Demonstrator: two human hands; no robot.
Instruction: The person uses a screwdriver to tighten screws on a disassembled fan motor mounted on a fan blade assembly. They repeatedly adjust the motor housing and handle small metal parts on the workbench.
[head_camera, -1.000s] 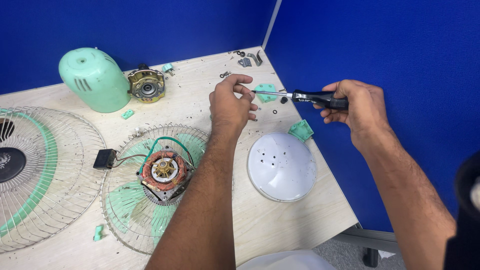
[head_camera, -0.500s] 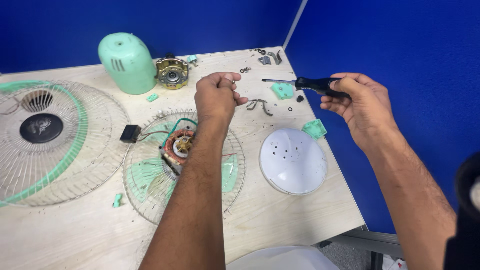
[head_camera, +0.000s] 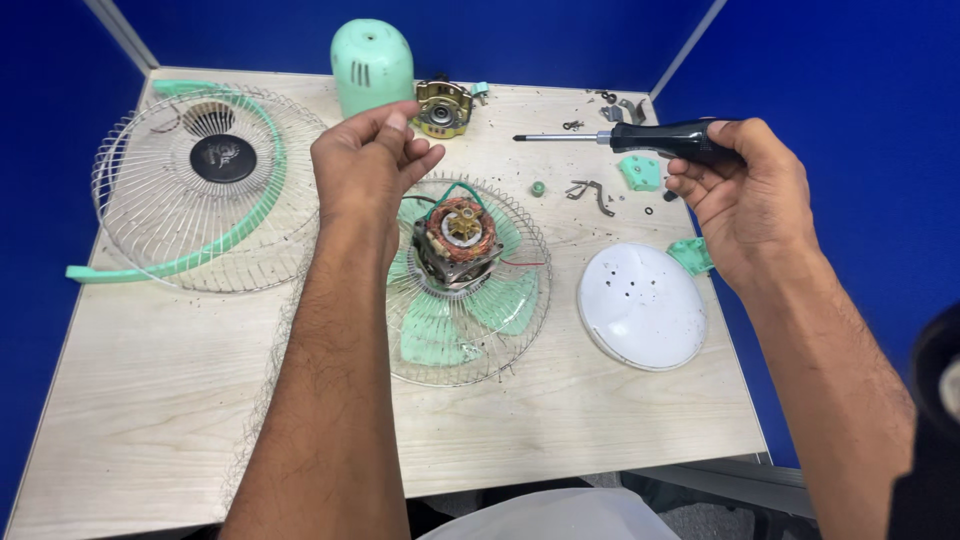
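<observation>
My right hand grips the black handle of a screwdriver, held level above the table with its shaft pointing left. My left hand hovers above the table near the mint green motor cover, thumb pinched against curled fingertips. I cannot tell whether a small part sits between them. Below and between my hands a bare fan motor with copper windings sits on a wire rear grille with green blades under it.
A front wire grille with a green ring lies at the left. A brass-coloured gear housing stands at the back. A white round disc, green plastic pieces, a small green nut and metal clips lie at the right.
My left hand has pulled away leftward from the screwdriver tip, so the two hands are farther apart. The right hand still holds the screwdriver. My view has shifted, so the table sits further right in frame.
</observation>
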